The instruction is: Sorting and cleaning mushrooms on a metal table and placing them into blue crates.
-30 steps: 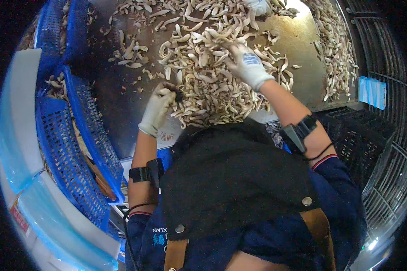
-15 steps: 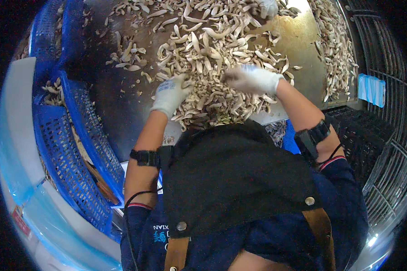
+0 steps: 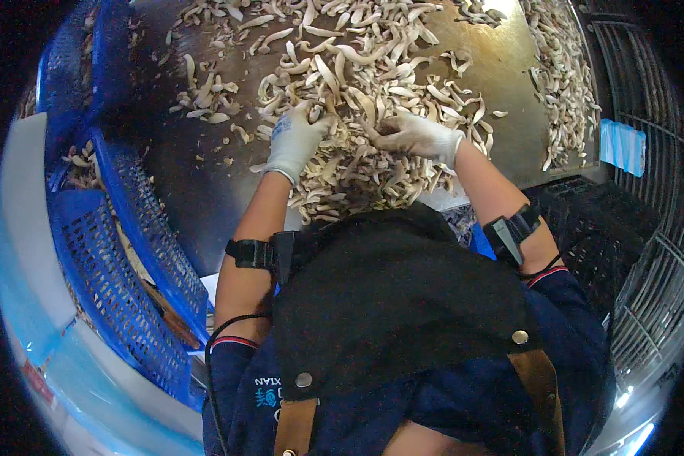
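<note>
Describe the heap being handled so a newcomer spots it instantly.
Start with the metal table at the top. In its middle lies a broad heap of pale, elongated pieces. Unlike the small cluster to its left and the long band at the table's right side, it has the gloved left hand and right hand on it.

Yellowish glare on table (image 3: 505,80), dark edges

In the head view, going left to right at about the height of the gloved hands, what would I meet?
White slab → blue perforated basket → left gloved hand → right gloved hand → strip of pale elongated pieces → blue-and-white packet.
</note>
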The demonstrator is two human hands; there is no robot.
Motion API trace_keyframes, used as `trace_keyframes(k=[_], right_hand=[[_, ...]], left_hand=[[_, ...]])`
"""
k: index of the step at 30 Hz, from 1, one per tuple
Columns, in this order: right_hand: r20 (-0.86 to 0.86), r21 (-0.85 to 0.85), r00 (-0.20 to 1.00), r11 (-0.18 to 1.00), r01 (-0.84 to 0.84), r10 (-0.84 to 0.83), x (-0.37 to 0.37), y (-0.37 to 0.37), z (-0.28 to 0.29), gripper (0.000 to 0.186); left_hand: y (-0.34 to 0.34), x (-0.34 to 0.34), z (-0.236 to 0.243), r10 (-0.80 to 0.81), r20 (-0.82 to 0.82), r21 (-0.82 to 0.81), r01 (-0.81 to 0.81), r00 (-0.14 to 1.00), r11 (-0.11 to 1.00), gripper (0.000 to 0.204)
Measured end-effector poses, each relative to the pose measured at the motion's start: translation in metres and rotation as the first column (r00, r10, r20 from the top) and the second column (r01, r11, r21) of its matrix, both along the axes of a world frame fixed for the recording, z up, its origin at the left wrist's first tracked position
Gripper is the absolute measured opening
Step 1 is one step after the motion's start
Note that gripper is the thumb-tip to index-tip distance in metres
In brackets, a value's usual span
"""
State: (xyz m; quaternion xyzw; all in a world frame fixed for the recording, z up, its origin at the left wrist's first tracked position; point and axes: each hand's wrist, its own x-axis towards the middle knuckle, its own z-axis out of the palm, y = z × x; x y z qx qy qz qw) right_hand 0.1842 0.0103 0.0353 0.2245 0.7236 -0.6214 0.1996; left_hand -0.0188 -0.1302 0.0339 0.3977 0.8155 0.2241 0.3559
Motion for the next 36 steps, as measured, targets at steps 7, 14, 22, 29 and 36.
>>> trace_keyframes(k=[7,14,22,29,36], right_hand=[[-0.307,0.044,0.897,0.937,0.347,-0.318,-0.018,0.047,-0.001,0.053],[0.369,0.603,0.929,0.766,-0.221,-0.022,-0.068,0.004,0.020,0.054],[-0.083,0.411,0.973,0.882,0.232,-0.217,-0.087,0.029,0.019,0.053],[0.200,0.701,0.978,0.707,-0.098,-0.063,-0.133,0.001,-0.009,0.044],[-0.036,0.214,0.995,0.971,0.102,-0.097,-0.068,0.012,0.041,0.049]], left_hand=[[0.008,0.016,0.001,-0.104,-0.176,-0.111,0.085,0.979,0.990,0.040],[-0.028,0.003,0.015,0.034,-0.016,-0.073,-0.035,0.999,0.997,0.049],[-0.020,0.012,0.007,-0.214,-0.302,-0.125,0.184,0.929,0.975,0.050],[-0.034,0.001,-0.003,-0.218,-0.311,-0.113,0.192,0.925,0.975,0.044],[-0.070,-0.031,-0.008,0.226,0.686,0.083,-0.383,0.692,0.920,0.022]])
